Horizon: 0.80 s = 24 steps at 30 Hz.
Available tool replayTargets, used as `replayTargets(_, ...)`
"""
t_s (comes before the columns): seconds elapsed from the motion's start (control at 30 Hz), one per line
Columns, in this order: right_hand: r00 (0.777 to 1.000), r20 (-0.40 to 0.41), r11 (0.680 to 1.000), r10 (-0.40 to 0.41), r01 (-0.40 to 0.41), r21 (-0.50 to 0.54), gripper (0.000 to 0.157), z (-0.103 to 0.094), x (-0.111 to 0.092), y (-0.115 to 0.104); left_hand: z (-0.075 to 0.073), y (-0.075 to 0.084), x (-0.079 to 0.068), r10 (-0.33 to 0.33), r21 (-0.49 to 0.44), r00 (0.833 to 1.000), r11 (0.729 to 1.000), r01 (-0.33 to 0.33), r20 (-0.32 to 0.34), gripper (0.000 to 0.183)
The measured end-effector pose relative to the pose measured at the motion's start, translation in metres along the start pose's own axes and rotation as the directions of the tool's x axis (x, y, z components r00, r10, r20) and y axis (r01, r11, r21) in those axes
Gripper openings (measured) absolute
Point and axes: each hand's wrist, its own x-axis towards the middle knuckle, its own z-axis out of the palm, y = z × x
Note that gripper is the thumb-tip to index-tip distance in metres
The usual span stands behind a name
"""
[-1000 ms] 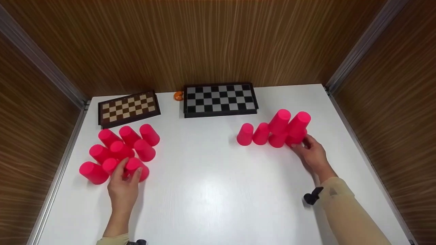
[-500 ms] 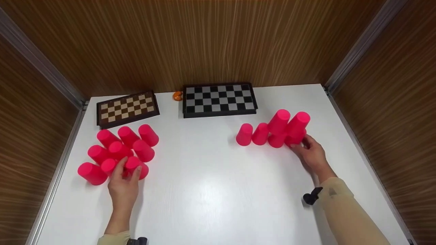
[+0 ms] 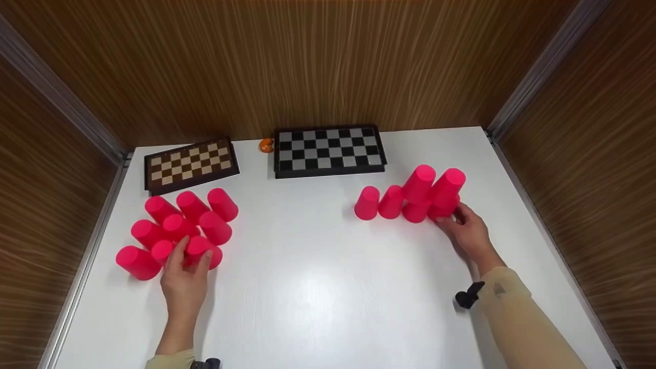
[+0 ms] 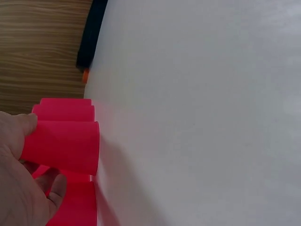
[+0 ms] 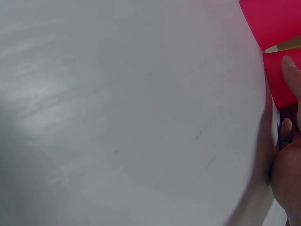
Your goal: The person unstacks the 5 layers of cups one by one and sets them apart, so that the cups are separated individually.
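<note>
On the left, several bright pink cups stand upside down in rows. My left hand (image 3: pixel 183 287) holds the near right cup (image 3: pixel 200 248) of this group, thumb on its right side and fingers on its left. The left wrist view shows the thumb against that cup (image 4: pixel 63 146), a neighbouring cup (image 4: pixel 77 205) close beside the fingers. At the right, a row of upturned pink cups (image 3: pixel 367 204) carries two more cups (image 3: pixel 419 183) on its right end. My right hand (image 3: pixel 470 238) grips the row's rightmost lower cup (image 3: pixel 442 211), its thumb on the near side.
At the back of the white table (image 3: pixel 307 287) lie a brown checkered board (image 3: pixel 190 164) and a black-and-grey checkered board (image 3: pixel 329 149). A small orange object (image 3: pixel 266 145) sits between them. Wood-grain panels (image 3: pixel 307 61) enclose the back and sides.
Both hands keep their places on the cups. Everything shifts very slightly to the left in the head view; no cup has visibly been moved.
</note>
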Motion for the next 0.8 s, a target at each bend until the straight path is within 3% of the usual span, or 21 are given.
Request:
replayTargets(0.23,1.000,0.008,1.000,0.002,-0.001,-0.015,0.090,-0.001,-0.001,0.000,-0.007,0.013,-0.004,0.022,0.039,1.000,0.999,-0.021,-0.022,0.072)
replayTargets(0.4,1.000,0.009,0.999,-0.013,0.013,-0.035,0.088,-0.002,-0.002,-0.001,-0.012,0.032,-0.002,0.078,0.055,0.995,0.996,-0.075,-0.064,0.073)
replayTargets(0.6,1.000,-0.001,1.000,0.002,-0.003,-0.018,0.088,0.000,-0.002,-0.001,-0.008,0.070,0.003,0.167,0.013,0.983,0.986,-0.167,-0.078,0.072)
replayTargets(0.8,1.000,0.001,1.000,-0.006,0.006,-0.009,0.089,0.001,-0.001,0.000,0.017,0.118,0.009,0.268,-0.066,0.963,0.961,-0.270,-0.036,0.070)
